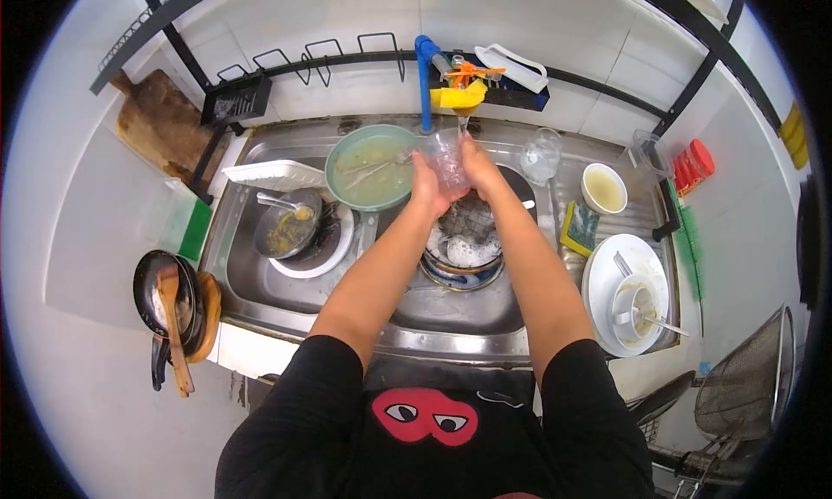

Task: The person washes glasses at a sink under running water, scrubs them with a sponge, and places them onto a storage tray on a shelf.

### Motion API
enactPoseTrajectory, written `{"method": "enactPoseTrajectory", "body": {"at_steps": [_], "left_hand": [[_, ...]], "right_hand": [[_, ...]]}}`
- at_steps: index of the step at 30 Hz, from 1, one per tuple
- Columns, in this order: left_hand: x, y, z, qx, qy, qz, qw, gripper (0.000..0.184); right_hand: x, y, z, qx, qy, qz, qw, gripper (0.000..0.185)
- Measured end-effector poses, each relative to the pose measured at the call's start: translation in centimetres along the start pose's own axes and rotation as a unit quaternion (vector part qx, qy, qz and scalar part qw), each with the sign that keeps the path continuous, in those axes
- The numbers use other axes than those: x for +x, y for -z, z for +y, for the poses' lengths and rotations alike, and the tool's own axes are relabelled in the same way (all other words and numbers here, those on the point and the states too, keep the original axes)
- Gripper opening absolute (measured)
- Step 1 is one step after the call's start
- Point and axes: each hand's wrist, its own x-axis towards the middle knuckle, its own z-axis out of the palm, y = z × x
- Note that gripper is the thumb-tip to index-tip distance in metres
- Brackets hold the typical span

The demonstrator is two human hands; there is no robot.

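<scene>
Under the tap (464, 96), a clear cup (446, 159) is held between my two hands. My left hand (425, 183) wraps its left side, and my right hand (477, 163) grips the right side near the rim. A thin stream of water falls from the tap at the cup. Just left of the cup is a green basin (371, 203) with cloudy water and cutlery in it. Below my hands, the right sink bowl holds a pot (459, 272) with soapy suds and dishes, partly hidden by my forearms.
The left sink bowl holds a dirty bowl (276, 239) with a spoon and a white plate (334, 261). On the right drainboard are another clear cup (542, 155), a bowl (604, 189), a sponge (579, 226) and stacked white plates (600, 278). Frying pans (152, 295) hang at left.
</scene>
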Motion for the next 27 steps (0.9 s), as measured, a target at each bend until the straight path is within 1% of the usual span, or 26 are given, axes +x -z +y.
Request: {"method": "enactPoseTrajectory", "body": {"at_steps": [2, 3, 5, 6, 8, 9, 11, 12, 14, 15, 18, 19, 22, 24, 27], "left_hand": [[0.7, -0.1, 0.3, -0.015, 0.025, 0.018, 0.999, 0.080], [0.9, -0.1, 0.3, -0.022, 0.038, 0.026, 0.999, 0.079], [-0.2, -0.8, 0.8, -0.050, 0.071, -0.016, 0.996, 0.077], [-0.8, -1.4, 1.1, -0.063, 0.087, -0.038, 0.993, 0.076], [-1.3, -1.5, 1.5, -0.098, 0.072, -0.038, 0.992, 0.071], [-1.4, -1.6, 1.6, -0.116, 0.064, -0.036, 0.990, 0.069], [-1.3, -1.3, 1.2, -0.079, -0.006, -0.005, 0.997, 0.065], [-1.2, -1.1, 1.1, -0.061, -0.042, 0.012, 0.997, 0.062], [0.4, 0.4, 0.5, -0.054, -0.084, 0.027, 0.995, 0.054], [1.3, 1.0, 0.3, -0.051, -0.105, 0.032, 0.993, 0.050], [3.0, 1.4, 0.2, 0.000, -0.143, 0.052, 0.988, 0.041], [3.5, 1.0, 0.3, 0.015, -0.156, 0.057, 0.986, 0.037], [5.8, -0.7, 1.7, 0.047, -0.193, 0.070, 0.978, 0.029], [6.3, -2.9, 3.3, 0.052, -0.208, 0.083, 0.973, 0.026], [5.8, -6.0, 4.4, -0.048, -0.138, 0.104, 0.984, 0.025]], "right_hand": [[0.0, -0.1, -0.5, -0.026, 0.030, 0.035, 0.999, 0.066], [0.5, -0.3, -0.5, -0.101, 0.057, 0.052, 0.992, 0.064], [1.7, -0.5, -0.4, -0.249, 0.110, 0.086, 0.958, 0.061], [1.7, -0.7, -0.4, -0.246, 0.099, 0.095, 0.959, 0.059], [1.2, -1.2, -1.2, -0.240, 0.075, 0.113, 0.961, 0.056], [1.6, -1.0, -0.9, -0.170, 0.061, 0.089, 0.980, 0.052], [2.0, -0.7, -0.7, -0.029, 0.031, 0.036, 0.998, 0.045], [1.9, -0.7, -0.3, 0.032, 0.002, 0.004, 0.999, 0.043], [-1.3, 0.1, -2.6, 0.153, -0.057, -0.059, 0.985, 0.041], [-2.0, 0.6, -3.4, 0.045, -0.086, -0.051, 0.994, 0.047], [-3.8, 3.1, -5.8, 0.020, -0.111, -0.159, 0.981, 0.047], [-1.9, 3.5, -3.5, 0.087, -0.157, -0.145, 0.973, 0.048], [-2.2, 4.1, -2.9, 0.030, -0.106, -0.030, 0.994, 0.049], [-2.8, 4.8, -2.4, 0.040, -0.105, -0.020, 0.993, 0.050], [-3.5, 6.0, -1.6, 0.058, -0.114, -0.011, 0.992, 0.050]]}}
